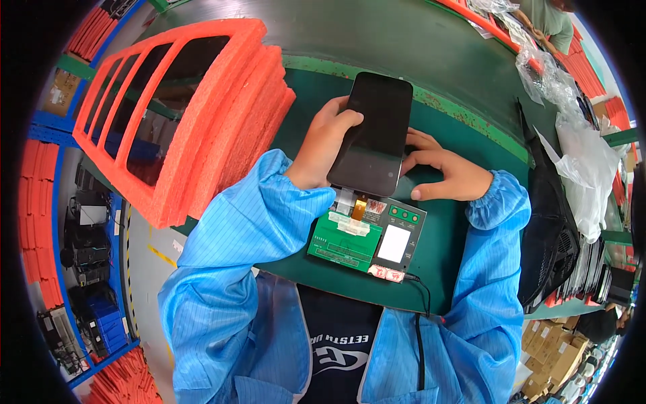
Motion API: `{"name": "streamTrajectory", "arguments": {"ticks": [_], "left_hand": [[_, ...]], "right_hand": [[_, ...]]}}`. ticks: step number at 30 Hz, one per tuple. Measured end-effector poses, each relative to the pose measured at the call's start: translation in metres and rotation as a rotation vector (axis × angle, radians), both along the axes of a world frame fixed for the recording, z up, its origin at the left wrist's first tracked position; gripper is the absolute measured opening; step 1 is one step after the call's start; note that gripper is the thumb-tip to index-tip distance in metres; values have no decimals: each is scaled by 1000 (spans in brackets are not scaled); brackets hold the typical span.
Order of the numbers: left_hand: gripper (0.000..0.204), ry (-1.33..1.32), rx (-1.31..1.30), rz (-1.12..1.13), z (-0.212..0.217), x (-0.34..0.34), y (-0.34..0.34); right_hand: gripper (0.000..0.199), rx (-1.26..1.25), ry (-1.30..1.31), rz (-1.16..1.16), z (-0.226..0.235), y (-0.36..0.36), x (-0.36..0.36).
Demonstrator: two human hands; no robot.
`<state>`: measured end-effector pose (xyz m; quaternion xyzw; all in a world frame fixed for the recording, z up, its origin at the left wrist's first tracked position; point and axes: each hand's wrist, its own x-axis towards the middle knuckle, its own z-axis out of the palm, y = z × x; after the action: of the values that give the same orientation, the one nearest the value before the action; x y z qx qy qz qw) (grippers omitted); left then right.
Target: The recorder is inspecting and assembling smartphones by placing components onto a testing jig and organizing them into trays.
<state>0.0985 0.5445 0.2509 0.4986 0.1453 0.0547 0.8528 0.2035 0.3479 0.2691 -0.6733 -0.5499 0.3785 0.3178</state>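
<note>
A black phone screen [373, 128], its face dark, lies tilted in front of me. My left hand [319, 148] grips its left edge, with the thumb laid over the face and the other fingers partly hidden. My right hand [449, 174] is at the screen's right edge, fingers curved and apart, thumb spread below; whether the fingertips touch the edge is hard to tell. Under the screen's lower end sits a tester [404, 232] with a green circuit board [342, 244], a white display panel [393, 243] and several small buttons. An orange flex cable [359, 207] runs from the board toward the screen.
At the left stands a stack of red foam trays [229, 128] holding dark screens. A black cable [427, 296] leaves the tester toward me. Clear plastic bags [585, 168] and a black bag [548, 236] hang at the right edge. Blue shelving [54, 128] stands far left.
</note>
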Motion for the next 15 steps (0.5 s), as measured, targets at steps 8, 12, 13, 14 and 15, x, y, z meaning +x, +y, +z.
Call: {"name": "streamTrajectory", "arguments": {"ticks": [8,12,13,14,15], "left_hand": [[44,15,121,16,2,1,-1],[44,-49,89,34,2,1,-1],[44,-51,122,31,2,0,0],[43,-55,156,28,2,0,1],[43,-57,157,28,3,0,0]], "right_hand": [[39,-32,29,-42,4,0,-2],[39,-24,16,-26,3,-1,-2],[39,-23,14,-26,3,0,-2],[39,-18,20,-26,4,0,-2],[39,-12,25,-26,5,0,-2]]}}
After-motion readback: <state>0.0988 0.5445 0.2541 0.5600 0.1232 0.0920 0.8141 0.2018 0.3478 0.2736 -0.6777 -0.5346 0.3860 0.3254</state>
